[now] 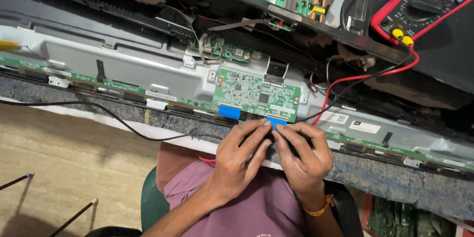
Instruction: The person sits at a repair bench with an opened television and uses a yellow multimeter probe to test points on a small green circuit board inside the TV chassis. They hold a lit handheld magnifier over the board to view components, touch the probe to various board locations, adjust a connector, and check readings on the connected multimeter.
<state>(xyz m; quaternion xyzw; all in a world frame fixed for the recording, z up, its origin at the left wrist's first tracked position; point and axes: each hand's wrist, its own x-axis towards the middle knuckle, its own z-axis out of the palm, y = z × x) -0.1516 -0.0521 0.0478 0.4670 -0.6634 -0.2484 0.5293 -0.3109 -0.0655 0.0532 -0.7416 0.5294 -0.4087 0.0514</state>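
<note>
Ribbon tab: blue flat-cable end (275, 121) at the near edge of the small green control board (256, 94), right of a second blue tab (229, 112) that lies untouched
Handling, judged: thin, light and flexible; likely to crease or tear, its connector latch delicate; best taken by the stiffened blue end, not the bare ribbon
Left hand (237, 160): fingertips closed together against the left side of the blue tab, index and middle fingers extended to it
Right hand (303, 155): fingertips pinched onto the tab from the right and near side, touching the left hand's; an orange band at the wrist
Grip: both hands meet on the tab, no gap visible between the fingertips
Board mount: grey metal back panel (158, 71) of a flat display, lying across the table
Far right: red multimeter (419, 4), its red and black leads (355, 81) trailing down towards the board
</note>
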